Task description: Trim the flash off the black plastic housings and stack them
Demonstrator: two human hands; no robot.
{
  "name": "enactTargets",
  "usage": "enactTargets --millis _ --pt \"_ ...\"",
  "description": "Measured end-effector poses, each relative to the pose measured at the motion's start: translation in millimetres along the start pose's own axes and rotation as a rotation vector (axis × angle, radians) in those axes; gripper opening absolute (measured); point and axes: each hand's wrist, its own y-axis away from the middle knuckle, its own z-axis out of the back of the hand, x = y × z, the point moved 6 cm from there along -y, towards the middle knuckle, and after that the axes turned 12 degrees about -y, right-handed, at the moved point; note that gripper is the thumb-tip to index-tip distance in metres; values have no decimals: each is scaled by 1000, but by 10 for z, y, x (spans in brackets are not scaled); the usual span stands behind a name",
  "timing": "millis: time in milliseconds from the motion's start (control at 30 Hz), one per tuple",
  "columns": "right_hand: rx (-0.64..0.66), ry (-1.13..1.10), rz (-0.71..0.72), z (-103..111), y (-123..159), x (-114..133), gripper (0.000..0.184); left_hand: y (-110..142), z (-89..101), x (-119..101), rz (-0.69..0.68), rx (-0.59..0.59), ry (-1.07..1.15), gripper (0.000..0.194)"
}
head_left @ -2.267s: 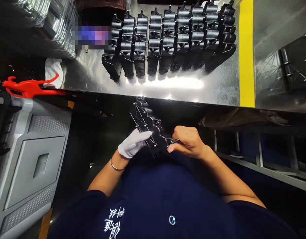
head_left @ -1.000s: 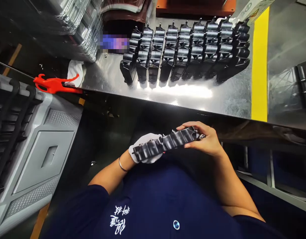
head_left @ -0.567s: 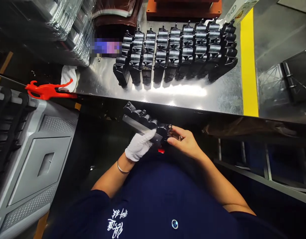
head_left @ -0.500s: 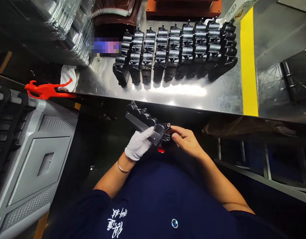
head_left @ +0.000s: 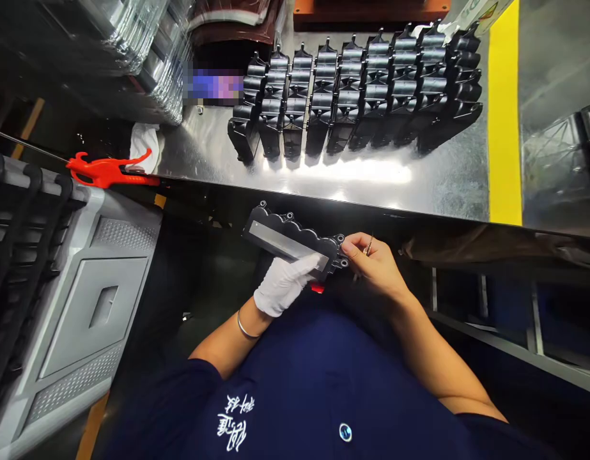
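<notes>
My left hand (head_left: 285, 287), in a white glove, is closed around the lower right part of a black moulded plastic housing (head_left: 295, 223) with a scalloped edge, screw lugs and a flat grey strip along its face. The housing is held tilted in front of my body, short of the bench edge. At its right end my bare right hand (head_left: 374, 265) is closed, thumb and forefinger at the corner lug. A slim, pointed metallic tool (head_left: 370, 245) shows between its fingers; its exact kind is unclear. Just below the housing a small red piece (head_left: 318, 288) is visible.
A row of several similar black housings (head_left: 327, 96) stands on the metal bench (head_left: 295, 182). A red air blow gun (head_left: 107, 171) lies by a white cloth (head_left: 145, 150) at the bench edge. Left is a grey plastic crate (head_left: 88, 319); wrapped stacks (head_left: 126, 51) stand behind.
The housing has turned so its flat face with the strip shows more fully. Both hands moved slightly right in view, as did the whole scene. My left hand keeps its hold.
</notes>
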Motion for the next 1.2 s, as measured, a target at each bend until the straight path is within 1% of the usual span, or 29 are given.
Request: enactTargets --millis 67,100,167,233,300,333,400,467,500,533,567,633,667,700,767,833,967,1033,1100,1200 --pt "25 -30 16 -47 10 -10 34 -29 23 46 84 -56 146 9" --pt "47 -37 31 -79 18 -3 34 -40 21 73 145 -62 225 11" --pt "77 -1 99 -130 40 43 34 -50 -12 117 277 -31 361 21" --pt "84 140 242 -156 70 139 31 -51 -40 116 349 2 447 25" --pt "91 349 412 -163 101 243 29 -55 -33 89 357 8 476 29" --pt "88 456 475 -152 110 278 28 -56 -11 77 347 -5 475 31" --pt "49 635 527 -88 104 317 27 -50 55 71 329 -31 433 34" --pt "-10 745 539 -9 99 357 26 -39 131 75 297 -23 332 26" --pt "1 769 557 -3 109 383 25 -33 162 74 269 1 267 19" --pt "55 773 584 -31 130 410 26 -24 185 74 239 37 196 13" --pt "154 764 612 -91 161 431 28 -14 199 72 206 78 125 11" --pt "394 745 662 -251 248 460 32 11 211 69 150 149 -6 18" --pt "491 751 679 -322 290 469 36 22 210 68 131 173 -58 20" --pt "558 763 695 -377 322 477 41 32 207 69 120 191 -100 22" --pt "607 781 738 -434 353 496 49 43 191 70 113 213 -148 23" --pt "598 776 787 -437 359 512 49 44 172 74 113 225 -155 22" --pt "504 820 876 -373 343 523 52 31 148 101 107 232 -116 25" --pt "472 868 926 -358 343 532 55 26 147 132 116 214 -78 25" --pt "424 893 973 -347 338 556 56 27 142 164 133 189 -31 21" --pt "338 911 960 -321 298 572 54 36 132 202 174 133 13 14"
